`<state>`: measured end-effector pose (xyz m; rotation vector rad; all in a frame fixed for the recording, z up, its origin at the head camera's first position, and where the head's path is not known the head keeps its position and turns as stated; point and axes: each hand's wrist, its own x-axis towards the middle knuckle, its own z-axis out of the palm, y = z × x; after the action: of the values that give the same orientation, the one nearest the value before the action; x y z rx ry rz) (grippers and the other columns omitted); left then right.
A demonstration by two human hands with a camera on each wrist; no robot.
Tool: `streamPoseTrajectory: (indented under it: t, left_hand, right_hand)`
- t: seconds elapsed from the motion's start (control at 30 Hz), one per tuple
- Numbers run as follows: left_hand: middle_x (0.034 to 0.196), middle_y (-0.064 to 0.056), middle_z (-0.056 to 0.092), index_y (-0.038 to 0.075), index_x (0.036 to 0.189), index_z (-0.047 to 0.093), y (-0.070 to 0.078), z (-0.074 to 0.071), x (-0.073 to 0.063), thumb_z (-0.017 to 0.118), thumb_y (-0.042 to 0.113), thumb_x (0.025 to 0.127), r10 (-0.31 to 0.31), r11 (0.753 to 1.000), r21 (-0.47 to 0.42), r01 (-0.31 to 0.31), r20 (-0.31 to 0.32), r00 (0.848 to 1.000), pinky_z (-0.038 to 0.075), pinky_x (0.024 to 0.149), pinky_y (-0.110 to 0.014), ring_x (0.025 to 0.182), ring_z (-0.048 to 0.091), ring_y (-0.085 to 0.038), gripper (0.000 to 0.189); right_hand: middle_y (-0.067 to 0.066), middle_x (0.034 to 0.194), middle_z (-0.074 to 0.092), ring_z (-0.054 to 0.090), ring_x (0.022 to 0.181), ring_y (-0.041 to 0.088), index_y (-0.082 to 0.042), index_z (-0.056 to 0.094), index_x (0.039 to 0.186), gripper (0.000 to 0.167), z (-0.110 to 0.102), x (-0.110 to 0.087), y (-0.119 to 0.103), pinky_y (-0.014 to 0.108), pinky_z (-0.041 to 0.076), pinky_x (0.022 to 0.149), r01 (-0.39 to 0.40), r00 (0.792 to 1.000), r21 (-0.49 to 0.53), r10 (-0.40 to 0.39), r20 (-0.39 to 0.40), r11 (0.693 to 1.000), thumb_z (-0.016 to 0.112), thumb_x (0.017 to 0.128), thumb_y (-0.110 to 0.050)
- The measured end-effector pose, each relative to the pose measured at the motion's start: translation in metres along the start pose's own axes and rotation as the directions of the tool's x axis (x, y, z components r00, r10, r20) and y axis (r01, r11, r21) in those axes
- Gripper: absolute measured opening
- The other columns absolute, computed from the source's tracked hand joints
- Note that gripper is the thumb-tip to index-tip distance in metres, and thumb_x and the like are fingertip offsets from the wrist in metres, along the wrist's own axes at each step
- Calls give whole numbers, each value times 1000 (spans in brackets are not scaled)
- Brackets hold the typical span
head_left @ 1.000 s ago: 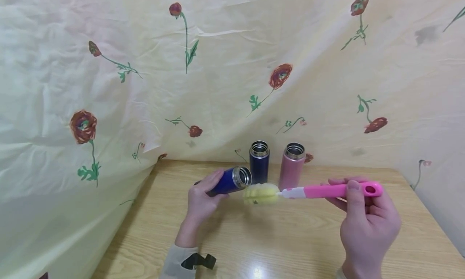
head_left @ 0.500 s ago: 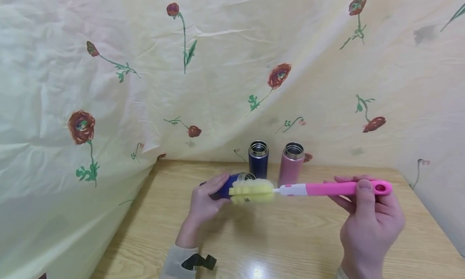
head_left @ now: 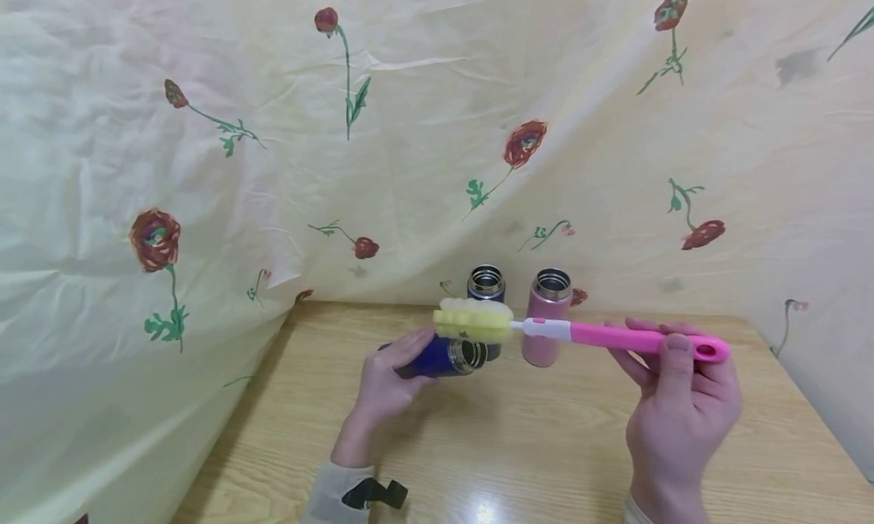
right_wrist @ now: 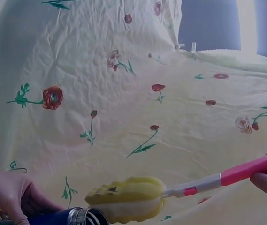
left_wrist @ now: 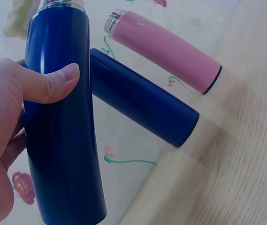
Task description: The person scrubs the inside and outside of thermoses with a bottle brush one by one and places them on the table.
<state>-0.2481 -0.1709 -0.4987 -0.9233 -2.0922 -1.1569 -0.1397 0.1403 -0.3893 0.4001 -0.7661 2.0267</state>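
My left hand (head_left: 389, 380) grips a dark blue flask (left_wrist: 63, 117) round its body. The flask is tilted so that its uncapped steel mouth (head_left: 468, 356) faces right. In my right hand (head_left: 686, 410) is a bottle brush, pinched by its pink handle (head_left: 614, 337). Its yellow and white sponge head (head_left: 473, 319) points left, outside the flask. In the head view the sponge overlaps the flask's upper edge; whether they touch I cannot tell. In the right wrist view the sponge head (right_wrist: 128, 199) is just above and beside the flask mouth (right_wrist: 87, 216).
Behind the hands, a second blue flask (head_left: 486, 283) and a pink flask (head_left: 546, 312) stand upright and uncapped on the wooden table (head_left: 546, 448). A flowered cloth (head_left: 423, 167) hangs at the back and sides.
The brush first moved left across the front of the flask mouth, then rose above it. The held flask shifted slightly right and down, its mouth showing again below the sponge.
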Motion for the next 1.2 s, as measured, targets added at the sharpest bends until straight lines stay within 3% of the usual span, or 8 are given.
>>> streamPoseTrajectory:
  t: [0.17, 0.33, 0.63, 0.73, 0.97, 1.2]
  left_hand:
    - [136, -8, 72, 3, 134, 74, 1, 0, 0, 98, -10, 60, -32, 999, -25, 32, 0, 999, 51, 112, -45, 127, 69, -31, 79]
    - [135, -9, 72, 3, 134, 74, 5, 0, 0, 97, -11, 60, -73, 996, -57, 72, -12, 997, 52, 111, -47, 126, 69, -32, 79]
    - [137, -11, 70, 7, 137, 73, 8, -1, 1, 97, -10, 62, -136, 989, -72, 133, -42, 990, 51, 112, -48, 128, 67, -31, 80]
    - [136, -9, 70, 9, 138, 73, 9, -1, 2, 98, -7, 63, -185, 981, -74, 180, -71, 980, 51, 111, -48, 126, 68, -32, 80]
    - [131, -9, 73, 11, 137, 74, 9, -3, 3, 99, -5, 63, -325, 945, -105, 311, -164, 931, 54, 108, -51, 122, 70, -33, 80]
    - [131, -11, 73, 8, 137, 74, 6, -3, 3, 101, -3, 63, -320, 947, -87, 310, -155, 935, 54, 106, -52, 122, 69, -34, 80]
  right_hand:
    - [38, 100, 70, 77, 92, 41, 30, 53, 111, 20, -1, 2, 2, 48, 61, 77, -11, 1000, -7, 11, 9, 1000, 57, 104, 12]
    - [35, 101, 72, 77, 94, 39, 31, 53, 114, 23, -3, 3, 4, 45, 61, 79, -20, 1000, -90, 22, 21, 996, 59, 103, 11]
    - [32, 99, 74, 80, 89, 35, 30, 55, 109, 24, -4, 3, 6, 41, 62, 75, 26, 1000, -187, -23, 17, 982, 63, 102, 9]
    - [31, 98, 75, 80, 87, 32, 30, 56, 107, 24, -4, 3, 4, 39, 62, 73, 50, 999, -229, -48, 14, 972, 64, 102, 8]
    - [30, 94, 75, 80, 83, 30, 32, 56, 104, 26, -4, 2, -1, 38, 63, 72, 64, 998, -268, -54, 43, 961, 66, 101, 8]
    - [29, 91, 75, 80, 82, 31, 33, 55, 103, 27, -1, 0, -6, 39, 63, 70, 53, 999, -252, -49, 22, 966, 66, 100, 9]
